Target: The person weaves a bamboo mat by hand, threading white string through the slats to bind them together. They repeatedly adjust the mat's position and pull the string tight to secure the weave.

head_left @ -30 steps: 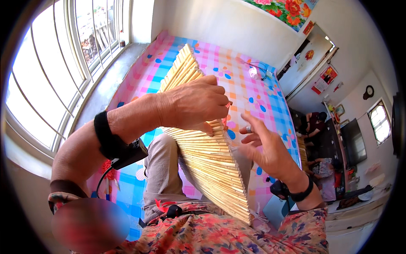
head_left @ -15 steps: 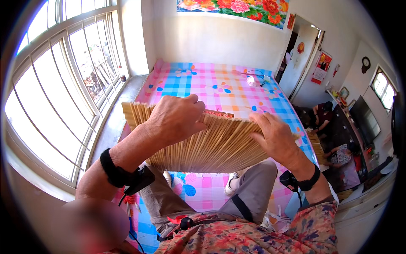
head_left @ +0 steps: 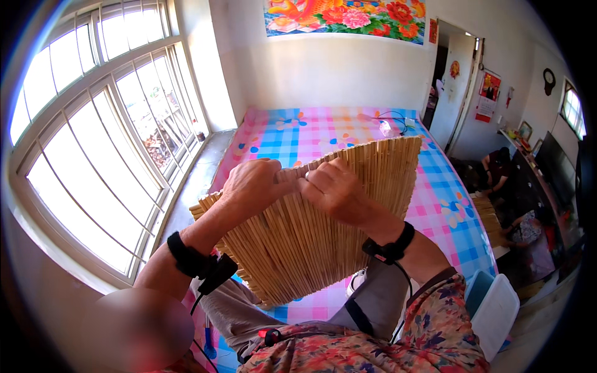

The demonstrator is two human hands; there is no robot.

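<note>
A panel of straight, tan reed-like stalks, a reed mat (head_left: 298, 242), stands tilted over my lap, its stalks side by side. At its upper edge, left of the middle, my left hand (head_left: 252, 186) is closed with its fingertips over the rim. Close beside it, almost touching, my right hand (head_left: 336, 189) pinches the same edge. To the right of the hands the mat fans out and rises to a corner. The far side of the mat and what lies behind it are hidden.
Beneath me is a bed platform with a pink and blue checked cover (head_left: 367, 133). A barred window (head_left: 106, 155) and sill line the left. At my right stands a blue tub (head_left: 479, 289) beside a white panel (head_left: 497, 314). Two people (head_left: 497, 168) sit lower down, far right.
My right hand has moved left along the edge, next to my left hand. The mat's right end has swung up and its face shows more. The view has shifted, bringing the tub into sight.
</note>
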